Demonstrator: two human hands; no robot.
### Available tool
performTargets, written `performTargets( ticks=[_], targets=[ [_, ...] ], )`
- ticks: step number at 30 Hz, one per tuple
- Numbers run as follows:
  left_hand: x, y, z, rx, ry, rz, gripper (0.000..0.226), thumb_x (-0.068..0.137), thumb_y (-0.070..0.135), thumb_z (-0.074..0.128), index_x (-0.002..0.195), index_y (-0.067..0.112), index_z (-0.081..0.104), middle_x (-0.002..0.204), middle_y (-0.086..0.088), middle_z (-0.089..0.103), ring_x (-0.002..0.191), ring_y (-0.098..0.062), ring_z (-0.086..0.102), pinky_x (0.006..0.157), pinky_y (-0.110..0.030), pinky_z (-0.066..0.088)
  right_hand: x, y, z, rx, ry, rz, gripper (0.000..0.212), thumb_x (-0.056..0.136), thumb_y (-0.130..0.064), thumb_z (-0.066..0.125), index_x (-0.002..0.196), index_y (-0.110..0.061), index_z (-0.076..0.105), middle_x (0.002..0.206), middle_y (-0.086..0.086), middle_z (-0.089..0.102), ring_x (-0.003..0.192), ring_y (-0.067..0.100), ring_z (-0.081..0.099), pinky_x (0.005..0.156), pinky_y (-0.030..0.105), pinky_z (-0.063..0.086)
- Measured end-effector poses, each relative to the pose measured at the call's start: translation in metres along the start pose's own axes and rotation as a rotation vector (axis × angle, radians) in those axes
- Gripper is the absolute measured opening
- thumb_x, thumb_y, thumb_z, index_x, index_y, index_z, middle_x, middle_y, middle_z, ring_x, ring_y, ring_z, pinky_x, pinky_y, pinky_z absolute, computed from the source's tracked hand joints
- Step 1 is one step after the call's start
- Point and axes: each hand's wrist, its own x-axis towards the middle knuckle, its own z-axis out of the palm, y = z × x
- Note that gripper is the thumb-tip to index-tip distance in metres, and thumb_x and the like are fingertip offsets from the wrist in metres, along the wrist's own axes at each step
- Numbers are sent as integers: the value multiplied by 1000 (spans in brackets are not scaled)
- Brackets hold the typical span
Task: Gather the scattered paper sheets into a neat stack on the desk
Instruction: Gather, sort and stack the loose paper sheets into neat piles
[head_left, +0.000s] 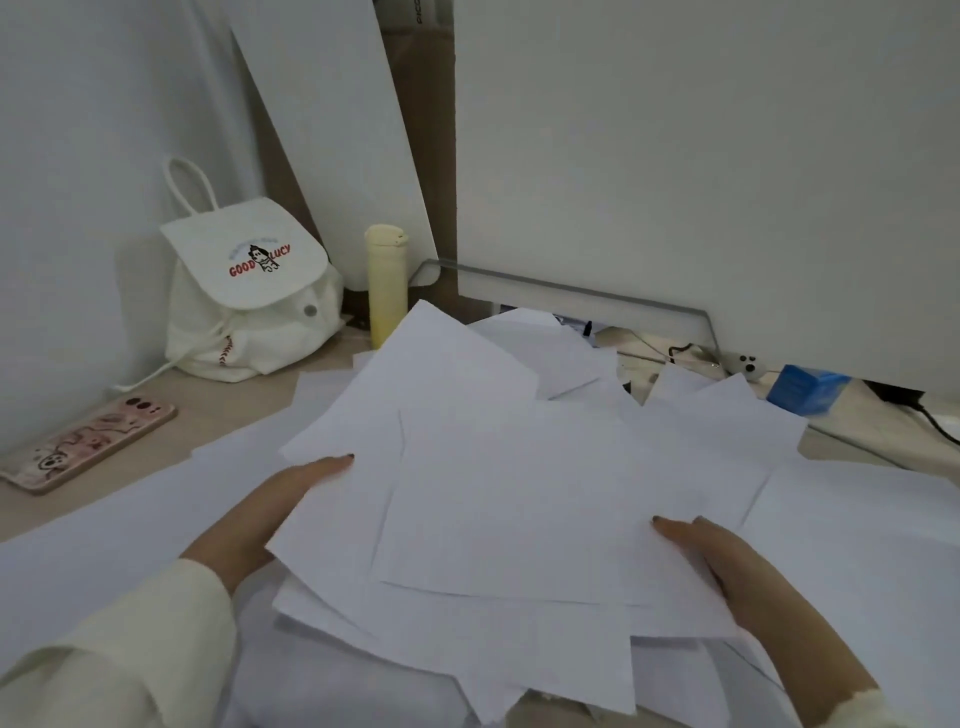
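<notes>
A: Status on the sheets (857, 519)?

B: We call it roughly mid-task. There's a bundle (509, 493) in hand, lifted just above the desk (218, 400) at front centre. It's skewed and fanned, with corners sticking out on every side, so it's gathered but not squared.

A: Hands?

B: The left hand (280, 504) grips the bundle's left edge, one digit on top and the rest hidden under the paper. The right hand (737, 571) lies along the lower right edge with its fingers (675, 527) straight, touching the paper. We see no curl there, though the underside is hidden.

A: What's left?

B: We still have loose sheets flat on the desk: a long run at far left, more at right, and some at the back near the boards (332, 145). A few hang off the near edge under the bundle. We judge that those need collecting, then the bundle gets tapped square and set down.

A: Counts?

B: Sheets: we can't give an exact number because it's white on white and overlapping. The bundle shows at least four separate edges. The loose ones number several, and we won't go finer than that.

A: Everything else?

B: Two hands. One bag (244, 291) sits back left, with one bottle (387, 283) upright just beside it. One phone (88, 441) lies flat at far left, clear of the bundle. One blue box (808, 389) is back right. Two white boards lean at the back.

A: Anything in the way?

B: Sheets reach near the bottle's base. We can't tell if they touch it.
</notes>
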Motion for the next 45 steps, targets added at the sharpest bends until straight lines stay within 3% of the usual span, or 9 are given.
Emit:
performTargets(
  ticks=[5,11,16,23,27,30,35,41,45],
  targets=[
    [7,-11,16,163,4,-18,29,87,5,61,114,-4,60,60,0,72,61,-22,67,48,-23,51,2,-1,12,-194,130,-85,24,87,-13,62,109,-10,53,106,8,58,87,26,56,82,36,42],
    [-2,-21,40,233,-210,-71,31,81,6,69,111,8,63,99,-8,74,94,-25,68,79,-35,55,-10,16,11,44,-54,-63,48,88,-5,58,131,-20,44,114,12,67,98,33,66,83,45,53],
    [-14,-20,52,175,-30,61,34,84,-1,63,117,-3,58,98,-8,66,81,-21,62,67,-23,50,-14,20,11,267,-68,-51,41,88,-8,57,127,-16,50,107,2,66,89,18,63,71,30,47],
    [-42,-19,50,-174,4,87,23,85,15,64,107,10,67,100,-14,71,92,-33,65,70,-37,52,-27,25,6,230,108,-243,41,89,-35,56,119,-8,62,98,-2,66,100,17,60,101,38,42],
    [-47,-25,64,-210,-4,111,19,84,10,64,103,12,67,90,-5,74,87,-25,67,68,-33,53,-35,13,27,207,-117,-282,80,43,-79,69,109,-34,64,105,-11,72,100,10,67,84,27,52],
    [-53,-41,74,-173,-51,92,25,83,7,64,108,9,66,104,-9,73,96,-25,67,80,-34,52,-43,-6,47,322,-269,-279,28,76,-56,52,97,-43,64,96,-17,74,89,4,70,65,19,55],
    [-55,-58,60,-45,-224,-54,82,41,29,93,114,7,63,107,-12,72,97,-29,69,75,-34,58,-24,8,45,194,-142,-126,29,88,-18,60,112,-4,60,96,10,72,87,27,69,66,30,55],
    [-40,-36,28,-348,-262,-89,52,85,42,59,121,6,61,119,-19,64,110,-36,55,93,-49,43,-11,26,26,128,-3,7,10,85,6,51,89,1,59,82,16,62,74,32,59,60,33,50],
    [-20,-27,23,-265,-164,-83,46,94,38,43,121,3,58,104,-16,70,95,-32,66,76,-39,47,-9,15,5,120,-48,10,12,81,8,52,80,-1,60,74,16,63,66,29,59,55,28,50]
  ],
)
